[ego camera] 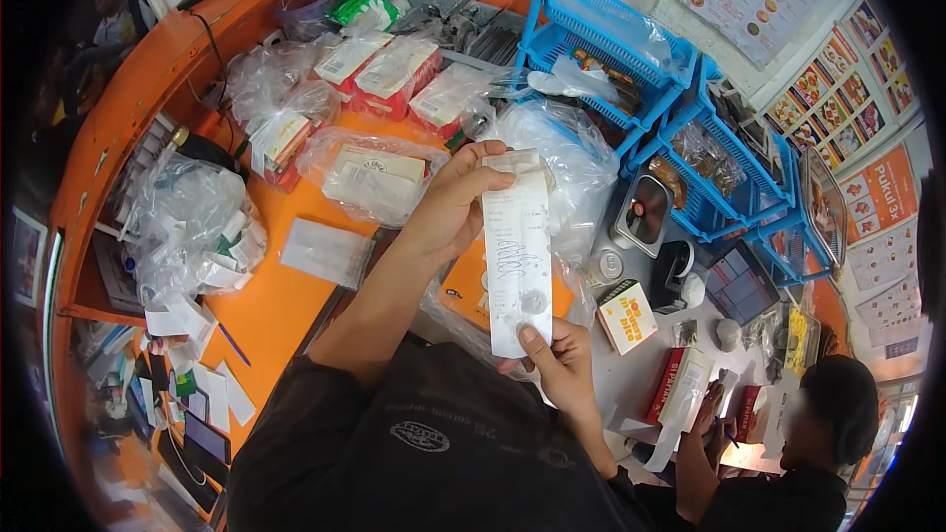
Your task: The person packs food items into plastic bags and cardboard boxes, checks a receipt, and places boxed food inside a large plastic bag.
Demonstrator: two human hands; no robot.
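Stretched lengthwise between my two hands is a long white paper receipt [517,258] with print and pen scribbles on it. My left hand [462,196] pinches its top end, thumb in front. At the bottom end, my right hand [558,358] grips the paper between thumb and fingers. Beneath the receipt lies an orange box [464,284] in a clear plastic bag, partly covered by the paper and my arm. Just beyond my left hand sits a bulging clear plastic bag [569,162] with whitish contents I cannot make out.
Bagged food boxes [392,77] crowd the orange counter [284,325]. Blue plastic racks [606,52] stand behind. A can [606,266], a white box [627,314] and a tablet [739,277] occupy the grey worktop. At lower right, a co-worker [813,443] handles paper with a pen beside red-and-white boxes.
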